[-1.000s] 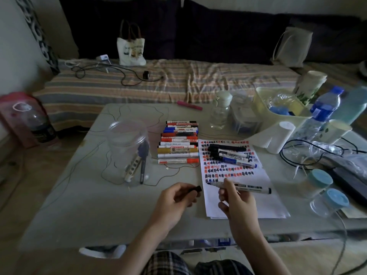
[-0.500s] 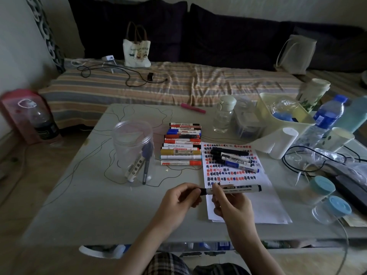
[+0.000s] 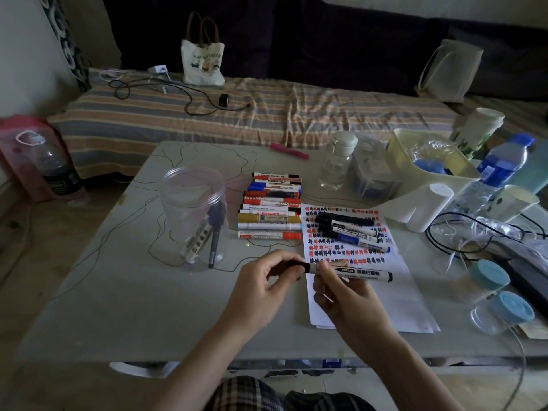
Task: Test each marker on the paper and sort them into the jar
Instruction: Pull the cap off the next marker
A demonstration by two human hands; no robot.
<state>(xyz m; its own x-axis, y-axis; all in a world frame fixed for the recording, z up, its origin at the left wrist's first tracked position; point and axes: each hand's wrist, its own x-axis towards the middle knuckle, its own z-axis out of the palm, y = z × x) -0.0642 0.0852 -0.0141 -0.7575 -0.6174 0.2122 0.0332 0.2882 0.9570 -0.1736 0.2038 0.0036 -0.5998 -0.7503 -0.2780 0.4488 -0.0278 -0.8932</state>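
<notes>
My right hand holds a white marker with black ends level over the lower part of the paper. My left hand pinches its black cap, which sits against the marker's left end. The paper carries rows of red, black and blue test marks. Three dark markers lie on its upper half. A row of several markers lies left of the paper. The clear jar stands further left with two markers inside.
On the right stand a paper roll, a cream tub, bottles, cups, two blue-lidded jars and cables. A small clear bottle and a pink marker lie at the table's far side. A striped sofa is behind.
The cap in my left hand came together with the marker's tip in my right hand. The marker turned level and shifted slightly left.
</notes>
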